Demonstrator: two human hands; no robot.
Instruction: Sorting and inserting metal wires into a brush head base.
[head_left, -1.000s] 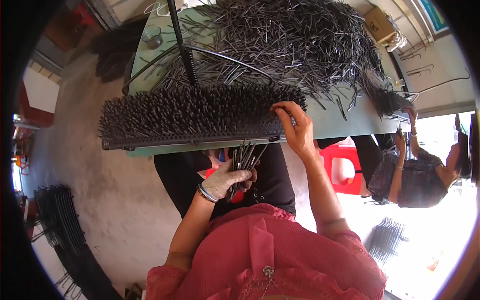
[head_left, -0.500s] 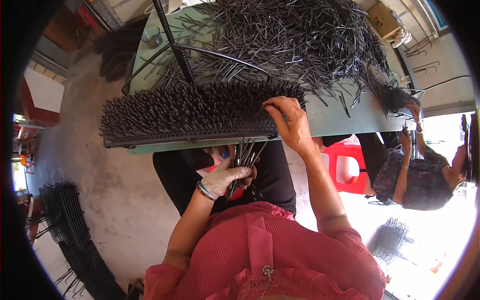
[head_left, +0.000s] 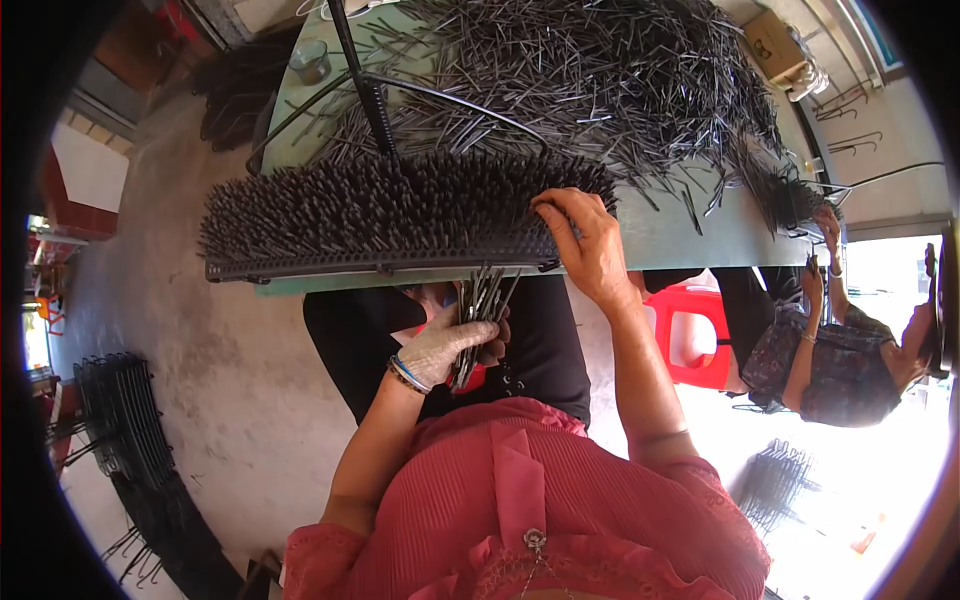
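My left hand [head_left: 450, 345], in a pale work glove, grips a bundle of thin dark metal rods [head_left: 483, 305] below the table's near edge. My right hand [head_left: 587, 245] is bare and rests on the right end of a long black rack [head_left: 380, 215] packed with upright rods, fingers curled at its last rows. The rack lies along the front of a green table [head_left: 690, 235]. Behind it spreads a big loose heap of the same rods [head_left: 580, 80].
A black bent bar [head_left: 365, 85] rises from the table's middle. A red plastic stool [head_left: 695, 335] stands to my right, beside a seated person [head_left: 830, 345]. Black wire frames [head_left: 120, 420] are stacked on the concrete floor at left. A cardboard box [head_left: 770, 45] sits at the far right.
My right hand has slid slightly left and up onto the rack's right end. The left hand keeps the rod bundle in about the same place.
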